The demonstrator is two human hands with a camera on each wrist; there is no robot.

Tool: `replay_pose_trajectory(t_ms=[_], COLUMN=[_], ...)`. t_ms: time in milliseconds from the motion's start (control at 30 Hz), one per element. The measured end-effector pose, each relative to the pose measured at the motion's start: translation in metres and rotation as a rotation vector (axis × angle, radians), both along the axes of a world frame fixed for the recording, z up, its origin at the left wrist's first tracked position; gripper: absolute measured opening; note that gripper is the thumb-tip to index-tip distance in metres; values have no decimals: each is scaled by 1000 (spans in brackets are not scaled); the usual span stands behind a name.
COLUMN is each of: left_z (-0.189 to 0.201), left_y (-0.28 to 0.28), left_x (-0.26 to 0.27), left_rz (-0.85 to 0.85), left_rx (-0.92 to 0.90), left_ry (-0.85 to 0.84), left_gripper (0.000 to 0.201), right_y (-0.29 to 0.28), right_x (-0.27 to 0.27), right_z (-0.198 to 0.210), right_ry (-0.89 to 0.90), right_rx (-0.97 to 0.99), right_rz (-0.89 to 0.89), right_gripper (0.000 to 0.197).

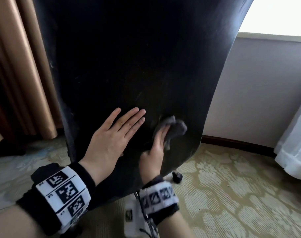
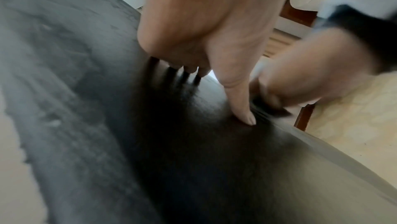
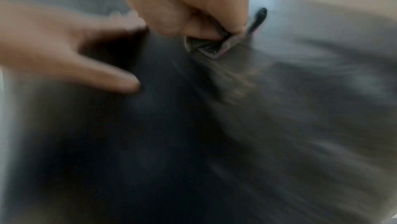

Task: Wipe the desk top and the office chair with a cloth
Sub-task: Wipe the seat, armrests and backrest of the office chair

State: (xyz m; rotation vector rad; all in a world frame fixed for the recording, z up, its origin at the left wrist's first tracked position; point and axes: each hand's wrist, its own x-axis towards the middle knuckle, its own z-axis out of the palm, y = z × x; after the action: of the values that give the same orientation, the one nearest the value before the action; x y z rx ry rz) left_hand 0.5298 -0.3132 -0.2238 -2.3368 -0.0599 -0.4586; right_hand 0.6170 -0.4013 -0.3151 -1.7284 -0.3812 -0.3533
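The black back of the office chair (image 1: 129, 66) fills the head view, dusty and streaked. My left hand (image 1: 117, 133) lies flat on its lower part, fingers straight and spread against the surface (image 2: 86, 91). Just to the right, my right hand (image 1: 156, 145) grips a bunched grey cloth (image 1: 175, 127) and presses it on the chair back near the lower right edge. In the right wrist view the cloth (image 3: 210, 47) shows pinched under curled fingers, blurred by motion. The desk is out of view.
Brown curtains (image 1: 17, 74) hang at the left and a white sheer curtain (image 1: 293, 143) at the right. A chair caster (image 1: 177, 176) stands on the patterned carpet (image 1: 232, 194). A white wall (image 1: 257, 91) with a dark baseboard lies behind.
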Motion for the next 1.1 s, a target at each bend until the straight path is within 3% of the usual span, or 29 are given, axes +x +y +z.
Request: replay_pose_trajectory(t_ms=[100,167,200,267,367,467,533,600,667,767,833,900,1000,1033,1100], left_z=[1,-1,-2,-1,-1,-4,-4,-5,-5,-8,-9,-10,-8,-9,-9], left_y=[2,2,2,1,3,7,9,12,16,19,21,26,34,36,39], left_x=[-2,-1,-1,-1,-2,-3,-7,-7,-9,-11,-13,-16,-21,-22,-22], left_rz=[-3,5,12,13,2,-15,-6,-4,2,18,25,8,-5,1,16], left_rx=[-11,-18,-18,-5,9,5,9,1,-7,20,21,15,-10,-14,-12], left_ry=[5,3,1,2,-15,-55,-53,-65,-70,-82,-99,-123,-135,-140,-145], left_gripper=[108,107,107,107,106,109,112,112,113,113,113,113,112,111,110], right_y=[-17,-24,-21,-7,14,1,-19,-34,-34,-17,-6,-5,-34,-46,-50], right_x=[-21,-31,-30,-24,-10,-18,-34,-36,-23,6,13,8,-5,0,18], right_z=[-71,-81,-68,-24,16,-43,-99,-123,-101,-14,19,-7,-81,-81,-48], right_ry=[307,422,365,83,-340,-477,-577,-631,-730,-794,-769,-827,-986,-1012,-1079], right_rx=[-129,-135,-120,-48,-155,-376,-653,-837,-803,-550,-486,-582,-999,-1111,-1109], right_rz=[-12,34,50,59,39,39,113,223,267,98,21,53,273,324,274], right_gripper=[90,85,86,89,89,88,74,68,69,72,69,67,59,55,54])
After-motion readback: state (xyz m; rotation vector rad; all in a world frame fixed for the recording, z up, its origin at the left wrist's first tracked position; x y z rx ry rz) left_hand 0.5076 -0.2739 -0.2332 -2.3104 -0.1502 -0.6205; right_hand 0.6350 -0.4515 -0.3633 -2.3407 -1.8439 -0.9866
